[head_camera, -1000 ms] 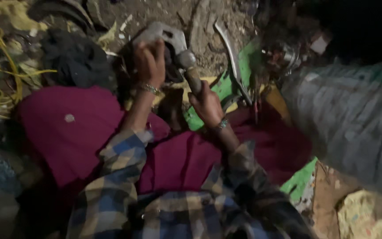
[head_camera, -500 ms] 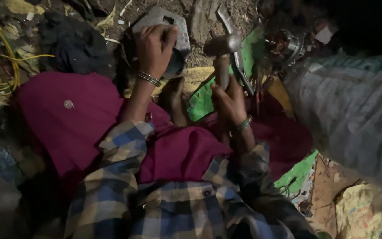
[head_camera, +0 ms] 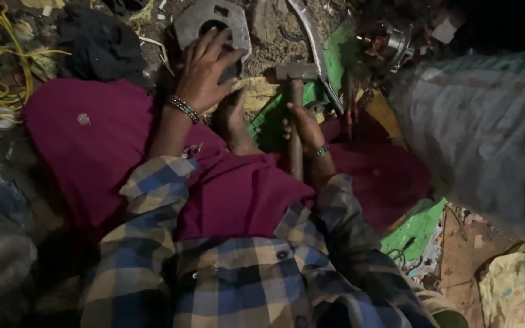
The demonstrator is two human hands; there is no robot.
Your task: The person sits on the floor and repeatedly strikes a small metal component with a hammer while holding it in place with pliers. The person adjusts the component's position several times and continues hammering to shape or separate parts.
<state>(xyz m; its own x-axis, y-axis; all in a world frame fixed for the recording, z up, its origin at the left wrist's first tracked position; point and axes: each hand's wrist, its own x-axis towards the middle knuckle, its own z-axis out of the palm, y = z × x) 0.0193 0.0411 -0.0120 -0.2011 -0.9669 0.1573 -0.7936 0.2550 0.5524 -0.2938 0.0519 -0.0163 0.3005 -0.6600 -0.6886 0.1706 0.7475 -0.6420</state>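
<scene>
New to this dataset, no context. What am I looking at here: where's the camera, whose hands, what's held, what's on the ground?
There is no machine here. One camera sits on a person's head and looks down, so the plaid sleeves at the bottom are that person's own arms.

The left hand, with a beaded bracelet, lies spread flat on a grey metal plate that has a round hole in it. The right hand grips the wooden handle of a hammer, whose metal head is up near the plate. A bare foot lies between the two hands.

The person sits on the ground in maroon cloth. Around lie a curved metal bar, green sheeting, yellow wires, a dark rag and a grey sack at right. The light is dim, so small scrap is hard to tell.
</scene>
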